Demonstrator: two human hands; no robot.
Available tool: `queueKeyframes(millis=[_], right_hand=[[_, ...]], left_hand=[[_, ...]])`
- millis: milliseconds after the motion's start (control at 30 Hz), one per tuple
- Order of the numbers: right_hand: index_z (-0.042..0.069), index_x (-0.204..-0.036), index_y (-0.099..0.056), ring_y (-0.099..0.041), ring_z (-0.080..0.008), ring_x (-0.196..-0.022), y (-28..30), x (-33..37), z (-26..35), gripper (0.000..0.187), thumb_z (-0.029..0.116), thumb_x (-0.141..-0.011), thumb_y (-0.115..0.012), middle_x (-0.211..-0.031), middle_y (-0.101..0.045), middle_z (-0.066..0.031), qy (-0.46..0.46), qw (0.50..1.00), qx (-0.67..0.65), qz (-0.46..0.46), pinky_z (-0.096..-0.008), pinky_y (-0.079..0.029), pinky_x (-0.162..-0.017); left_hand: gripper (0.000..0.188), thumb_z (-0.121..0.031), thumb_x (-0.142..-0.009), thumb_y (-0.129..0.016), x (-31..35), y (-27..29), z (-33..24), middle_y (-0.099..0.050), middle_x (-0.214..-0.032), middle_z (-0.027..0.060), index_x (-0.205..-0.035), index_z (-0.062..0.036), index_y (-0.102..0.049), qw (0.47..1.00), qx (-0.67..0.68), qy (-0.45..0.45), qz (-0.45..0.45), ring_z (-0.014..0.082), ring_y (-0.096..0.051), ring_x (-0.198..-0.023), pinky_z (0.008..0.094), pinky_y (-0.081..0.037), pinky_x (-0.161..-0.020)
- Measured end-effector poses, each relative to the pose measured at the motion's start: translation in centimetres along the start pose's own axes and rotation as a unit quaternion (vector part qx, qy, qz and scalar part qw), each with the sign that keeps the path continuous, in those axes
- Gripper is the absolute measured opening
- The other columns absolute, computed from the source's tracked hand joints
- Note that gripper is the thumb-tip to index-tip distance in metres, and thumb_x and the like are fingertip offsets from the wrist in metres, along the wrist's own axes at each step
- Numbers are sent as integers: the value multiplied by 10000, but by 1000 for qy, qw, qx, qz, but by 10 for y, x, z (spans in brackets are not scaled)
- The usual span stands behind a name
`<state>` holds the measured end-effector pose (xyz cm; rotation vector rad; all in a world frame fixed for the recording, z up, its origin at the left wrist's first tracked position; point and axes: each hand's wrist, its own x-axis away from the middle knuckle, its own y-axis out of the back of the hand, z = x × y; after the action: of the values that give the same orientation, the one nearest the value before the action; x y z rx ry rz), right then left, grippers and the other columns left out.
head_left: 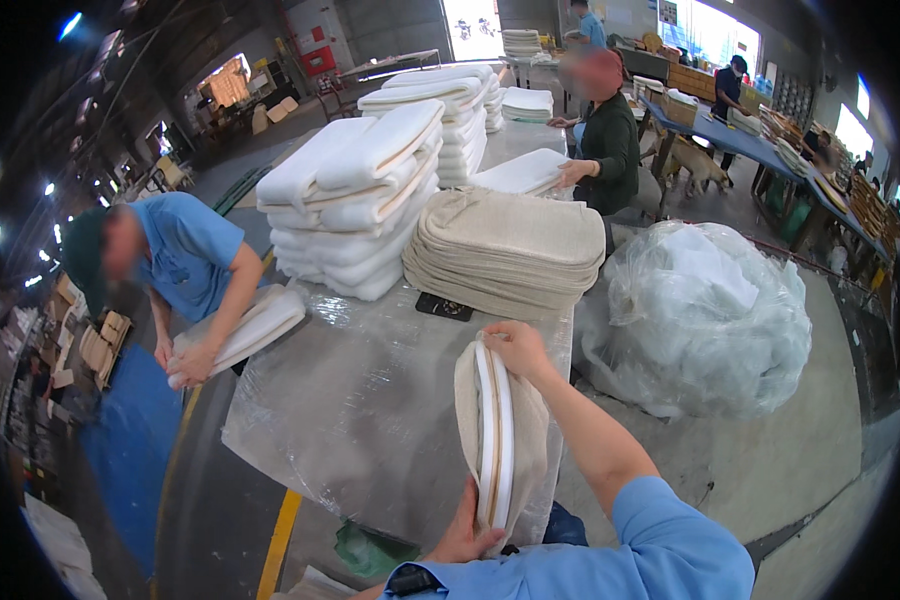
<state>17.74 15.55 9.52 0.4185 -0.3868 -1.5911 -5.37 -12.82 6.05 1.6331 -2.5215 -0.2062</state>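
Observation:
On the near right part of the table, a beige fabric cover [531, 430] wraps both sides of a white foam pad [504, 435]. The pad stands on its long edge, and a thin tan layer runs along its middle. My right hand [515, 348] is closed on the far end, fingers gripping the cover's edge over the foam. At the near end my left hand [462, 530] holds the pad and cover, its thumb and fingers around the corner. Just beyond lies a stack of beige covers [505, 245], with a flat black object [443, 307] beside it.
White foam pads [345, 200] rise in tall piles on the plastic-covered table [320, 400]. A co-worker [185, 260] at left handles a pad; another co-worker [610, 140] stands across to the right. A big clear plastic bag [705, 320] bulges beside the table's right edge.

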Motion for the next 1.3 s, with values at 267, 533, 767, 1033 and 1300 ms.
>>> queueKeyframes(millis=[267, 533, 767, 1033, 1300], right_hand=[[39, -1125, -791, -717, -261, -888, -24, -5, -25, 264, 258, -984, -752, -1061, -769, -130, 13, 989, -71, -132, -378, -559, -823], [-1, -1089, -765, -668, -166, -773, -7, -24, -38, 229, 212, -1008, -744, -928, -748, -85, -50, 994, -61, -79, -327, -530, -721], [-2, -975, -717, -699, -298, -995, -12, -18, -33, 145, 143, -988, -711, -1060, -722, -162, -61, 979, -129, -148, -394, -534, -886], [24, -954, -651, -647, -259, -1077, -25, 7, -46, 55, 8, -1006, -644, -1118, -675, -136, 12, 943, -267, -196, -377, -507, -948], [12, -1022, -665, -605, -166, -1074, -22, 17, -43, 63, 7, -1056, -612, -1179, -667, -98, 46, 945, -263, -188, -309, -481, -964]], left_hand=[[675, -158, -1042, -655, -149, -15, -14, -562, -1520, 156, -1637, -14, -368, 938, 315, 64, -132, 231, -564, -1352, 362, -443, -1145], [378, -256, -1061, -594, -291, 9, -16, -750, -1121, 224, -1219, 72, -698, 958, 65, 130, -247, 289, -716, -1049, 411, -522, -937], [304, -188, -1101, -526, -320, -14, -7, -703, -963, 172, -1047, 63, -690, 933, -46, 11, -356, 253, -662, -896, 417, -510, -823], [217, -142, -1091, -526, -308, -27, -19, -679, -1088, 176, -1088, 14, -677, 938, 28, -36, -344, 336, -654, -1022, 429, -507, -929], [142, -109, -1091, -598, -301, -9, -24, -677, -1072, 111, -1072, -4, -692, 953, -16, -98, -285, 205, -651, -984, 329, -516, -904]])
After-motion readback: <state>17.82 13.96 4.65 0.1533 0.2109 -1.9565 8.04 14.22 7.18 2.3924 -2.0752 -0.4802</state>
